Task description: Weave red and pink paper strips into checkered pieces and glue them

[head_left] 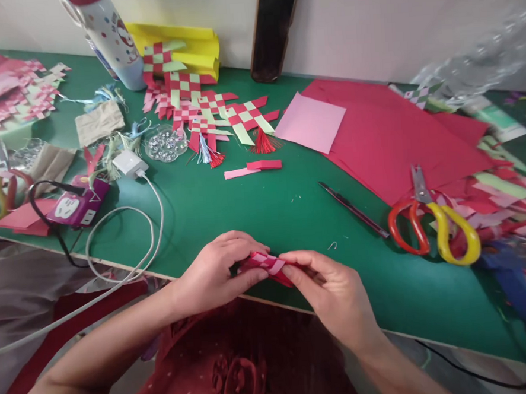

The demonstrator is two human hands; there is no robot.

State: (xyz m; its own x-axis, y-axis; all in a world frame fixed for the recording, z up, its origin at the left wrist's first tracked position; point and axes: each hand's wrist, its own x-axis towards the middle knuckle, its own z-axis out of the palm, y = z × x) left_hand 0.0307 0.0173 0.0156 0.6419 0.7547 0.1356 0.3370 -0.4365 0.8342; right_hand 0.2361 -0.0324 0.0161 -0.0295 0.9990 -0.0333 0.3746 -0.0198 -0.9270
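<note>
My left hand (216, 271) and my right hand (331, 291) meet at the near edge of the green table (263, 203). Both pinch a small woven paper piece (267, 262) made of red and pink strips. The fingers of each hand are closed on its ends, and part of the piece is hidden under them. Further back lie several finished woven red-and-cream paper pieces (204, 108), some with tassels.
Red and yellow scissors (429, 219) lie on red paper sheets (388, 130) at the right, with a dark pen (353, 209) beside them. A pink sheet (310, 121), loose strips (252, 169), a dish of googly eyes (166, 143), a white charger and cable (129, 163) and a bottle (110, 37) sit at the left and back.
</note>
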